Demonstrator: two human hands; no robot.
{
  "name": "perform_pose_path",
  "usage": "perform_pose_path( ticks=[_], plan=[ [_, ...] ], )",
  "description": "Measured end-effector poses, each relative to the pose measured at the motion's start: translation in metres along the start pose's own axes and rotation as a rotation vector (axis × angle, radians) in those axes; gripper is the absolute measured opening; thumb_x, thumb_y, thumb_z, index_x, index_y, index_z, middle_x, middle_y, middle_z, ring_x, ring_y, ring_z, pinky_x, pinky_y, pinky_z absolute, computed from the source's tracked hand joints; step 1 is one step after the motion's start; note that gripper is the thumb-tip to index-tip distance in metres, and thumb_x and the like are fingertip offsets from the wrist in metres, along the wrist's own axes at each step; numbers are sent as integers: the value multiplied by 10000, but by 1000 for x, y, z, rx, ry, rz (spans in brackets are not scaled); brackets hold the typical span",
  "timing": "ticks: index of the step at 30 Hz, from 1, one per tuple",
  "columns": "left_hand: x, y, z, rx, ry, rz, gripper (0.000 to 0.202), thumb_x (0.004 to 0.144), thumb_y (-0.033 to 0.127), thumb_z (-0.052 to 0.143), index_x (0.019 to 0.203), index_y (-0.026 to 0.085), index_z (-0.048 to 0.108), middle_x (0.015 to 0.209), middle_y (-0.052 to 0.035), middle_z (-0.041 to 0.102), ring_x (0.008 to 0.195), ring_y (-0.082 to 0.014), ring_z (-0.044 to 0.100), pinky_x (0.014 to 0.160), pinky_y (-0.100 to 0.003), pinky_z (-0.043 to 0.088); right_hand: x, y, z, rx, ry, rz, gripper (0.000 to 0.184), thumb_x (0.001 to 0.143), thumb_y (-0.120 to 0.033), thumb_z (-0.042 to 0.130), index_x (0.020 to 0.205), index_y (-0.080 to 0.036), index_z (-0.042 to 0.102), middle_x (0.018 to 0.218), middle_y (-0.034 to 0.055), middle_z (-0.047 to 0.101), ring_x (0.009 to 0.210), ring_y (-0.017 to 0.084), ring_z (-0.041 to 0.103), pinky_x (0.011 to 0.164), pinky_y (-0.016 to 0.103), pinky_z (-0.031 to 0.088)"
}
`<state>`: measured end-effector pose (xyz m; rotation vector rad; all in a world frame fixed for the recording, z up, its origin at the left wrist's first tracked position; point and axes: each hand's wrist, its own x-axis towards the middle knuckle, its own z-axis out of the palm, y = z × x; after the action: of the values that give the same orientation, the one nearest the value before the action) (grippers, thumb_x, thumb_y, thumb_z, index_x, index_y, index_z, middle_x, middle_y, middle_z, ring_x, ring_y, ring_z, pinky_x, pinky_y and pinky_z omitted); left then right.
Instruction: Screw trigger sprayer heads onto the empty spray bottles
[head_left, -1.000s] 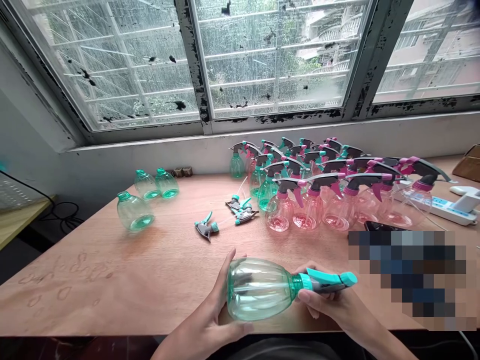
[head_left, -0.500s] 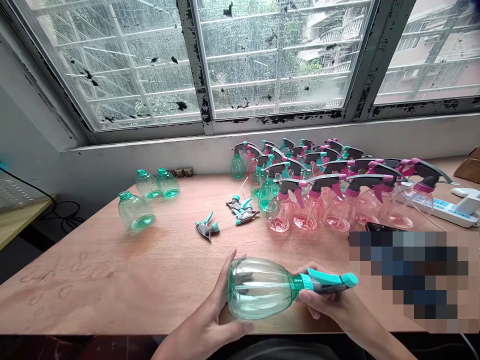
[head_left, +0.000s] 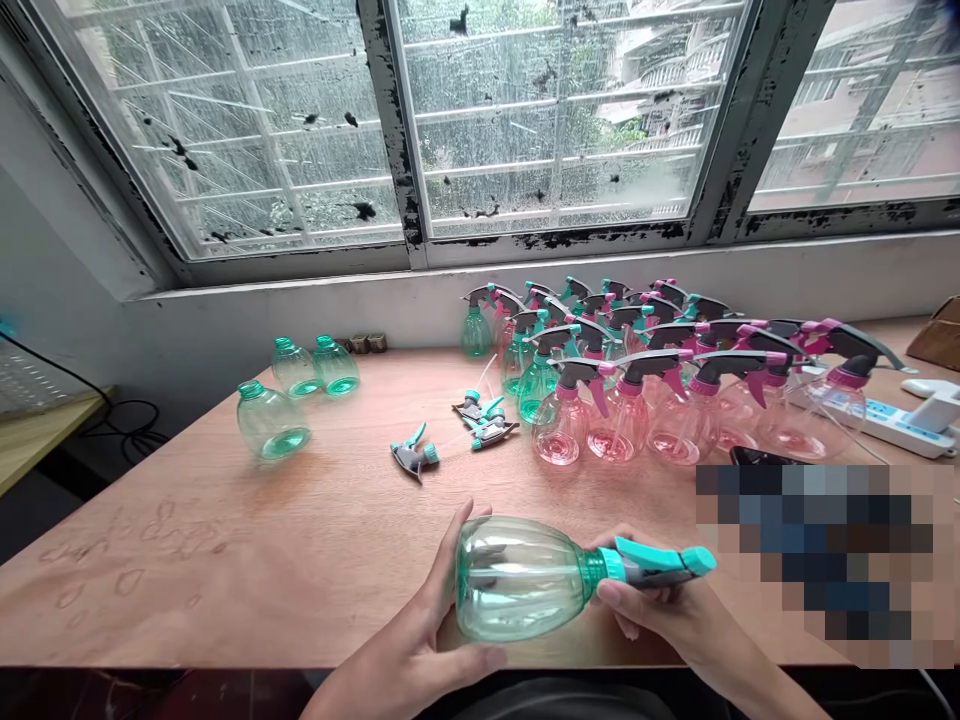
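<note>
A clear green spray bottle (head_left: 517, 578) lies on its side above the near edge of the wooden table (head_left: 225, 540). My left hand (head_left: 427, 640) is wrapped round its round base. My right hand (head_left: 660, 605) grips the neck under the teal and grey trigger head (head_left: 660, 563), which points right. Three loose teal trigger heads (head_left: 414, 456) (head_left: 480, 408) (head_left: 491, 432) lie on the table further back. Three capless green bottles (head_left: 271, 422) (head_left: 294, 369) (head_left: 336, 367) stand at the left.
Several finished pink and green spray bottles (head_left: 660, 390) stand crowded at the back right under the window (head_left: 555, 110). A white power strip (head_left: 900, 425) lies at the far right. A blurred patch (head_left: 817, 560) covers the table's right front.
</note>
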<state>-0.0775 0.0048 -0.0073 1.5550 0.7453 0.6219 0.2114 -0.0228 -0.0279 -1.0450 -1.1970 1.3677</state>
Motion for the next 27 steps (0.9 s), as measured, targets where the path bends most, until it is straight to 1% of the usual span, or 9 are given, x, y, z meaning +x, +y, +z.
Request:
perform_pose_path(
  ticks=[3, 6, 8, 10, 13, 16, 20, 23, 27],
  plan=[
    [0, 2, 3, -4, 31, 13, 1022, 910, 387, 733, 1599, 479, -16, 1741, -24, 63, 1585, -318, 136, 1273, -556, 33, 0, 2, 0, -27, 20, -7, 386, 801, -553, 800, 895, -198, 682, 569, -69, 510, 548, 138, 454, 557, 282, 376],
    [0, -1, 0, -53, 18, 21, 1104, 851, 454, 783, 1606, 454, -22, 1745, -28, 27, 1592, -331, 84, 1275, -553, 23, 0, 2, 1, -48, 32, 2, 396, 781, -571, 804, 886, -207, 688, 571, -65, 499, 554, 145, 462, 547, 277, 390],
    [0, -5, -3, -76, -5, 7, 1059, 869, 516, 737, 1613, 428, -12, 1747, -25, 1, 1598, -324, 30, 1277, -545, 25, 0, 1, 1, -59, 34, 14, 400, 768, -581, 808, 875, -212, 693, 578, -62, 487, 564, 153, 464, 542, 277, 400],
    [-1, -7, -6, -74, -13, -23, 963, 915, 540, 665, 1622, 402, 25, 1747, -26, -9, 1601, -315, 0, 1279, -536, 31, 0, 1, 1, -61, 38, 18, 394, 764, -575, 812, 865, -215, 688, 581, -62, 483, 566, 156, 469, 542, 278, 398],
    [0, -6, -5, -59, -4, -34, 975, 918, 487, 689, 1618, 415, 14, 1748, -13, -19, 1601, -306, -14, 1279, -527, 9, 0, 1, 1, -39, 36, 8, 364, 784, -548, 811, 811, -213, 671, 577, -66, 498, 558, 148, 479, 557, 274, 390],
    [0, 0, 0, -42, 4, 15, 1014, 925, 393, 712, 1605, 454, -39, 1747, -13, 14, 1599, -305, 49, 1279, -524, 28, 1, 1, 0, -17, 26, -3, 365, 798, -546, 806, 776, -205, 676, 574, -66, 509, 546, 138, 474, 557, 275, 376],
    [0, 4, 3, -29, 7, 41, 980, 933, 367, 707, 1598, 485, -2, 1742, -4, 59, 1592, -311, 115, 1279, -515, 82, 1, 3, 0, -11, 15, -16, 385, 798, -559, 802, 749, -197, 679, 568, -63, 505, 537, 136, 462, 553, 287, 363],
    [0, 1, 0, -63, 6, 23, 996, 915, 439, 712, 1608, 452, -3, 1746, -6, 44, 1595, -317, 84, 1281, -525, 74, 1, 4, 0, -12, 32, -11, 377, 789, -554, 811, 770, -200, 683, 567, -62, 509, 544, 139, 461, 553, 288, 376],
    [0, -2, -5, -80, -17, -33, 899, 938, 538, 634, 1622, 389, 71, 1747, -12, 29, 1599, -310, 52, 1288, -505, 68, 0, 3, 1, 21, 20, -12, 345, 799, -517, 820, 792, -200, 684, 575, -66, 513, 549, 130, 453, 553, 272, 371]
  ],
)
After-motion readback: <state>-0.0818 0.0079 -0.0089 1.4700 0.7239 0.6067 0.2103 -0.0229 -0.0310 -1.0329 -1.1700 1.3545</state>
